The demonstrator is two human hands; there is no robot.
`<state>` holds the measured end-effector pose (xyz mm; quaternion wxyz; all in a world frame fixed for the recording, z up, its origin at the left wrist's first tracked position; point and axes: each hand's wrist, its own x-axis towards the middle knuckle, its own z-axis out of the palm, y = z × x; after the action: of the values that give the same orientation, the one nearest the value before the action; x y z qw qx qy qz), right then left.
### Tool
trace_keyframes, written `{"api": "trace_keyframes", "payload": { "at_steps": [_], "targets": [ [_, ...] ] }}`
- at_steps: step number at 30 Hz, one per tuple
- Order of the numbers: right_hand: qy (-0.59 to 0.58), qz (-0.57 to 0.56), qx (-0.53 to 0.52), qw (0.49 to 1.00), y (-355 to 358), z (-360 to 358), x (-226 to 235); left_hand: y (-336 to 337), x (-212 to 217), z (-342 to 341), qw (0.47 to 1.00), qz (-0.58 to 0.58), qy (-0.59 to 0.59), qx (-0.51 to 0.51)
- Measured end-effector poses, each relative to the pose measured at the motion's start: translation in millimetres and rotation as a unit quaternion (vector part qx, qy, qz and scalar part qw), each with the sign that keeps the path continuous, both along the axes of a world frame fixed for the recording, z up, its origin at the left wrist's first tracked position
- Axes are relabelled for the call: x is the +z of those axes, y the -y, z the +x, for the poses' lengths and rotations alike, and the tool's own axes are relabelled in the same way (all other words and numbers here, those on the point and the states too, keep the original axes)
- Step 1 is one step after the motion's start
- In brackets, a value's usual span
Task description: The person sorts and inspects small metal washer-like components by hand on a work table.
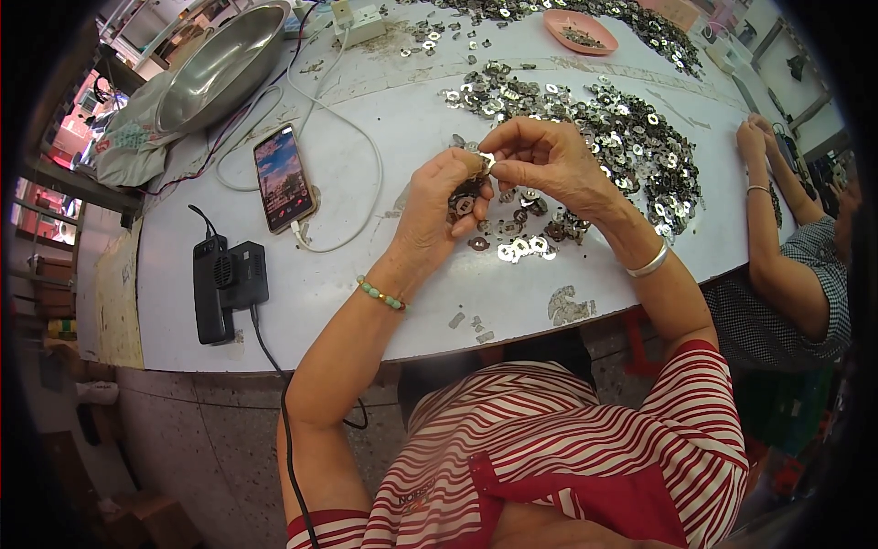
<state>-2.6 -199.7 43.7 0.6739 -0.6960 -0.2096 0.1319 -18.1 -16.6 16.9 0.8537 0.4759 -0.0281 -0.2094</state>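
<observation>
Over the white table, my left hand (pixel 428 199) curls round several small dark metal parts (pixel 465 203). Its thumb and finger also pinch a small shiny metal piece (pixel 487 161). Thumb and forefinger of my right hand (pixel 549 163) meet at that same piece, closed on its edge. Fingers partly cover it, so its exact shape is hard to make out. Just beyond and right of my hands spreads a large pile of flat silver and dark metal parts (pixel 631 151). A few bright ring-like plates (pixel 526 248) lie close below my right hand.
A charging phone (pixel 283 178) with a white cable lies left, near a black power bank (pixel 212 288). A steel basin (pixel 224 69) leans at the back left. A pink tray (pixel 581 32) stands at the back. Another person's arms (pixel 764 183) rest at the right edge.
</observation>
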Motion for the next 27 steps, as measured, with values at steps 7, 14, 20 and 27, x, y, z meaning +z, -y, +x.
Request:
{"api": "trace_keyframes", "payload": {
  "at_steps": [7,14,20,27],
  "targets": [
    [0.005,-0.004,0.006,1.000,1.8,2.3,1.1,-0.9,-1.9,8.4,0.991,-0.096,-0.091,-0.030],
    [0.021,-0.005,-0.001,1.000,-1.9,6.7,8.8,-7.4,-0.1,11.9,0.973,-0.180,-0.140,-0.038],
    [-0.023,-0.016,-0.031,0.999,-3.3,3.9,2.2,-36.8,22.9,46.5,0.957,-0.250,-0.148,0.013],
    [-0.055,0.007,-0.036,0.998,7.6,3.1,1.7,-121.5,74.9,163.1,0.944,-0.232,-0.072,0.223]
  ]
}}
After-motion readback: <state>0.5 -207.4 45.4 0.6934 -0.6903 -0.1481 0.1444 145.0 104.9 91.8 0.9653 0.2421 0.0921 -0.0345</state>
